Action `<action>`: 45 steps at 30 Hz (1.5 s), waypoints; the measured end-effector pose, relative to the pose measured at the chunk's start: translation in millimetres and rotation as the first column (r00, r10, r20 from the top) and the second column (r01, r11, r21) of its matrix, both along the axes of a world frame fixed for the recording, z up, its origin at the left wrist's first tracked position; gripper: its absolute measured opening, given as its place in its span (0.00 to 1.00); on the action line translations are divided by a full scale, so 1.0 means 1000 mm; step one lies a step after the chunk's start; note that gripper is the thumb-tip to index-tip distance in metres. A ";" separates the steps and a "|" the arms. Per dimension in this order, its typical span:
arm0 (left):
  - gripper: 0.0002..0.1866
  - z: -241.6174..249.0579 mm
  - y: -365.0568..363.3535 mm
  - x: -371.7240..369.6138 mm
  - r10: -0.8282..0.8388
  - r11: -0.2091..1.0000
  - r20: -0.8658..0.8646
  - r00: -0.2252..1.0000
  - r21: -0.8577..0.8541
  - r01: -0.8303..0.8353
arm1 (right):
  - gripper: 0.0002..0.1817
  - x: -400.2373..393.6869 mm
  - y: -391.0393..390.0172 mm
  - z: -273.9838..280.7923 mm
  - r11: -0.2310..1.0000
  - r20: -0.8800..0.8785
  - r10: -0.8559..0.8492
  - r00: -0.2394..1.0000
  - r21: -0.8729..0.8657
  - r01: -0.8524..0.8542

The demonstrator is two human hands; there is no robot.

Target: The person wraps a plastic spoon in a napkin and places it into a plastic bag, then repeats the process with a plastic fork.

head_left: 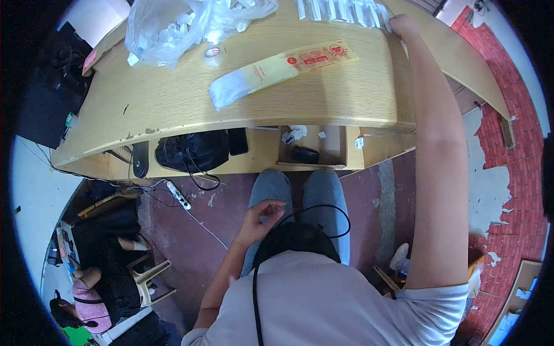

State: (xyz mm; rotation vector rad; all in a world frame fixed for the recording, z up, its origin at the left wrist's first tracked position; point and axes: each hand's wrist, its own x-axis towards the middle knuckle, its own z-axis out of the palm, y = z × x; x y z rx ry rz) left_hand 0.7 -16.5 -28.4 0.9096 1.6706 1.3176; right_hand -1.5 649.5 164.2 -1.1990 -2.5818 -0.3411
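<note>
Packets (343, 11) lie beside right hand (405, 26).

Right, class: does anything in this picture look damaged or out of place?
Yes. At the right, the red brick-patterned wall covering has ragged gaps baring a pale surface, as if torn. The desk also has dark chips along its front edge, toward the left.

On the table (167, 104), the packet (283, 70) is the landmark: behind it, leftward, sits a plastic bag (167, 40), the tape roll (213, 52) between them; behind it, rightward, a row of pieces (343, 11) (right hand (404, 26) at the right end). Below its near side, under the tabletop, is a box (329, 153).
</note>
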 end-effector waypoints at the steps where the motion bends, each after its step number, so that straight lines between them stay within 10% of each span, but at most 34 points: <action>1: 0.11 0.001 0.000 0.000 -0.001 1.000 -0.029 1.000 -0.011 0.001 | 0.18 0.002 -0.021 0.011 0.995 -0.009 -0.031 0.999 -0.096 0.030; 5: 0.12 0.004 0.000 -0.003 0.004 1.000 -0.042 0.999 -0.025 -0.005 | 0.25 0.006 -0.014 0.018 0.797 -0.250 -0.184 0.951 -0.604 -0.005; 9: 0.12 0.050 -0.002 -0.026 -0.163 0.986 -0.128 0.978 0.000 0.164 | 0.25 0.014 -0.104 0.096 0.848 -0.176 -0.294 0.939 -0.502 0.172; 15: 0.05 0.165 -0.026 -0.120 -0.658 0.694 -0.133 0.741 0.277 0.665 | 0.22 0.116 -0.244 0.122 0.758 -0.399 0.472 0.786 -0.271 -0.593; 18: 0.08 0.200 -0.052 -0.164 -0.029 0.913 -0.245 0.969 0.389 0.126 | 0.16 0.181 -0.343 0.111 0.565 -0.552 0.376 0.744 -0.500 -0.657; 20: 0.13 0.228 -0.032 -0.213 0.392 0.909 -0.453 0.801 0.326 -0.260 | 0.24 0.216 -0.382 0.089 0.285 -0.622 0.531 0.576 -0.509 -0.812; 23: 0.15 0.238 0.004 -0.317 0.575 0.795 -0.709 0.408 0.366 -0.483 | 0.25 0.237 -0.396 0.047 -0.260 -0.694 0.600 0.397 -0.639 -0.724; 25: 0.16 0.239 0.024 -0.363 0.493 0.734 -0.865 0.093 0.357 -0.578 | 0.24 0.245 -0.412 0.024 -0.276 -0.708 0.545 0.448 -0.657 -0.702; 28: 0.18 0.220 0.033 -0.464 0.323 0.817 -0.946 0.003 0.277 -0.505 | 0.22 0.260 -0.423 -0.018 -0.225 -0.743 0.338 0.578 -0.660 -0.717; 37: 0.26 0.205 0.067 -0.457 0.301 0.562 -0.954 -0.019 0.193 -0.804 | 0.20 0.283 -0.435 -0.074 -0.051 -0.458 -0.034 0.888 -0.887 -0.459; 40: 0.29 0.192 0.061 -0.501 0.339 0.628 -0.924 0.178 0.081 -0.774 | 0.19 0.292 -0.430 -0.107 -0.067 -0.414 -0.096 0.905 -0.905 -0.421; 45: 0.34 0.175 0.060 -0.535 0.414 0.687 -0.904 0.104 0.236 -0.687 | 0.18 0.299 -0.431 -0.139 -0.084 -0.343 -0.143 0.928 -0.930 -0.357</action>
